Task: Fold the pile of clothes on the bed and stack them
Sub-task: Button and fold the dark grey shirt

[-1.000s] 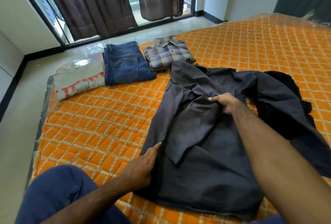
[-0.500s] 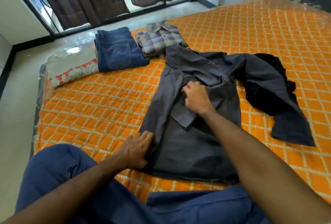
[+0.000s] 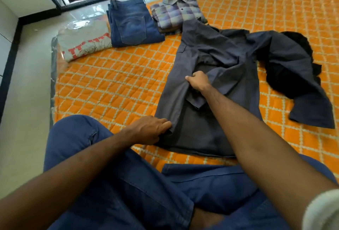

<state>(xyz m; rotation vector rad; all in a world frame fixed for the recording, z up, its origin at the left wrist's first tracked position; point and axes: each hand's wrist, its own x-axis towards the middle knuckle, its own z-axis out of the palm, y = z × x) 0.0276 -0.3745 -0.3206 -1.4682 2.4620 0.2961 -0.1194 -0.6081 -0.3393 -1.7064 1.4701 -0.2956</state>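
Nearest you, your left hand (image 3: 148,130) is pinning the lower left corner of the dark grey shirt (image 3: 211,86) to the bed (image 3: 110,86), fingertips pressing the folded edge rather than curling round it. Farther up, your right hand (image 3: 199,81) is closing its grip on the cloth at the middle of that same fold. The shirt's long axis is running straight away from you — hem by your knees, collar toward the plaid shirt (image 3: 176,13) — so the unfolded half and its loose sleeve are lying out to the right of your right hand, the nearer one for drawing them in. Beyond, the jeans (image 3: 132,24) and a printed tee (image 3: 84,44) are already sitting folded, side by side.
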